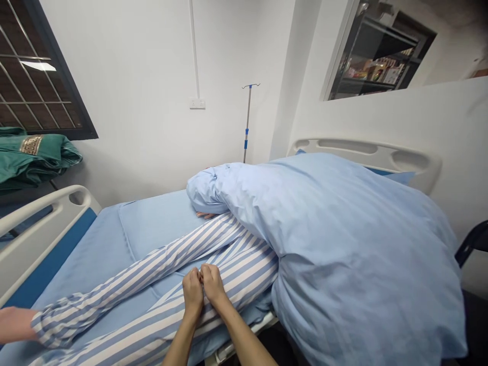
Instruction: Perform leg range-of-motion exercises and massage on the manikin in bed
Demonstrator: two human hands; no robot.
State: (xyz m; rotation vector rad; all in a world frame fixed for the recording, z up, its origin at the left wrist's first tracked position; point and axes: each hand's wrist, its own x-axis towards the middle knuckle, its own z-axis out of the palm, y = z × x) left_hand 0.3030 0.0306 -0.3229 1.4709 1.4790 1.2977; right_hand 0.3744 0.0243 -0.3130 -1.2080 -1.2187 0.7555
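Observation:
My left hand and my right hand are closed into fists, side by side and touching or nearly so. They are over the thigh of the nearer leg of the striped trousers, worn by a figure lying on the bed. The insides of both fists are hidden, so I cannot tell whether they pinch any cloth. The farther leg stretches left to a bare foot. A light blue quilt is heaped over the figure's upper body. Fingers of the lying figure stick out from under its edge.
The bed has a pale footboard at left and a headboard at right. Behind it stand an IV pole and a wall with a socket. Green folded cloth lies at far left. A dark chair is at right.

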